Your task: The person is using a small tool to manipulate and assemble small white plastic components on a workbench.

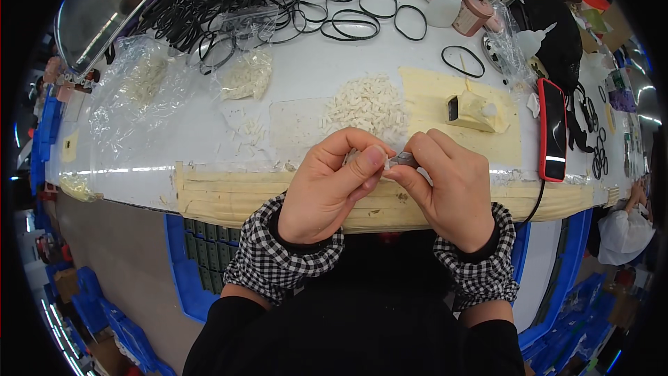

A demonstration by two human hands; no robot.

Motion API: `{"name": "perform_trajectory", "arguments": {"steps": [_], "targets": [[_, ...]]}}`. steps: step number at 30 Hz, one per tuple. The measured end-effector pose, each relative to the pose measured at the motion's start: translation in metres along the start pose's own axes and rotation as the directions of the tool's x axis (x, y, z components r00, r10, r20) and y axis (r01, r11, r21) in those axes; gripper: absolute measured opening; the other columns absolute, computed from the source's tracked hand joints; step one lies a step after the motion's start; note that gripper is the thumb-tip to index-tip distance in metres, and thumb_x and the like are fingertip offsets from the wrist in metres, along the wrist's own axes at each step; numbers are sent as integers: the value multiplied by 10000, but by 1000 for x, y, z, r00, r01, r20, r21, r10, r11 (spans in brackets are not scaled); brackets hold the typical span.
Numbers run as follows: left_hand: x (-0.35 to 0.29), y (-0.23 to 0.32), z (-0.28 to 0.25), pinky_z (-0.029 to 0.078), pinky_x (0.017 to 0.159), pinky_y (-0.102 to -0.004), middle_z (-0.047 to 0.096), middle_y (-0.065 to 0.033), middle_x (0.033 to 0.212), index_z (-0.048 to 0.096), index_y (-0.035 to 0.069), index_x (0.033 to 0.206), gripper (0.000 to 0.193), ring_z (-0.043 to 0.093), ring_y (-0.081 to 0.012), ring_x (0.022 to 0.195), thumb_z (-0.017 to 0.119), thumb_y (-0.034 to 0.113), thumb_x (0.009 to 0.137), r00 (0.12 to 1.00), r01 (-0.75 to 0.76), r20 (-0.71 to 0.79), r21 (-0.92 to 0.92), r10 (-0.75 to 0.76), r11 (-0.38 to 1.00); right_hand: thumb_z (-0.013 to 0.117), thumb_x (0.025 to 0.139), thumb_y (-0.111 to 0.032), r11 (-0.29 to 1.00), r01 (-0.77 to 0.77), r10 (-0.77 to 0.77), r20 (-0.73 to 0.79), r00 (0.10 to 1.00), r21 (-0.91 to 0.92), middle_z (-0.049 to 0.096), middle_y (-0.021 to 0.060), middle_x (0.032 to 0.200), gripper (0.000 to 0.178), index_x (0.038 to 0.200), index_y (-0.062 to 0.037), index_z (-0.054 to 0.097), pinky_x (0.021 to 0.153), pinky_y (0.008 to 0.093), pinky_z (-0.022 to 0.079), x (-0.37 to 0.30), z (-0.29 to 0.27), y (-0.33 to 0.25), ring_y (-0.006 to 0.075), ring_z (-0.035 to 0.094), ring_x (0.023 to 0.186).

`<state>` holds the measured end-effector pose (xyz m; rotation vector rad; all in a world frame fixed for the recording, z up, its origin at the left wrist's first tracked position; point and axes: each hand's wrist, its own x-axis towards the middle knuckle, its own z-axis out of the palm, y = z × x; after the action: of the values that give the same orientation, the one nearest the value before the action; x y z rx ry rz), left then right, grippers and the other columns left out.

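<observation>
My two hands meet close together above the taped front edge of the table. The left hand [330, 184] is closed, thumb and forefinger pinching a small white piece [386, 164]. Facing it, the right hand [456, 184] grips a small grey metal-looking piece [403, 159] between thumb and curled fingers; its exact kind is partly hidden. The grey piece and the white piece lie close to each other, and I cannot tell whether they touch. Just beyond my fingers is a heap of small white pieces [367, 104]. Thinner pale bits [249, 129] are scattered to its left.
Clear bags [142, 94] with pale parts stand left. Black rubber loops [351, 28] cover the back. A yellow-taped block [479, 111] and a red-cased phone [553, 131] with a cable stand right. Blue crates [182, 271] sit below the padded edge [229, 191].
</observation>
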<state>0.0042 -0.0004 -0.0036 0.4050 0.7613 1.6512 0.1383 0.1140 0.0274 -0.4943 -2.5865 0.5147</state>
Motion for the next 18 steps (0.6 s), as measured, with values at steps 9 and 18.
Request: {"name": "perform_trajectory", "arguments": {"steps": [9,18], "targets": [[0,0,1,359,569,-153,528,17,789,584,20,997,115,440,-37,672,545,118,950,1000,-12,-8,-17,12,1000,668,810,-358,1000,-19,19,37,999,8,463,44,607,287,783,-96,554,441,330,391,0,0,-1,228,521,506],[0,0,-1,357,588,-155,498,30,763,575,25,990,128,428,-34,675,540,144,956,999,-23,-26,-11,23,1000,720,784,-300,983,-39,29,57,998,180,523,41,647,274,782,-73,567,459,300,419,2,-6,-2,208,562,536]]}}
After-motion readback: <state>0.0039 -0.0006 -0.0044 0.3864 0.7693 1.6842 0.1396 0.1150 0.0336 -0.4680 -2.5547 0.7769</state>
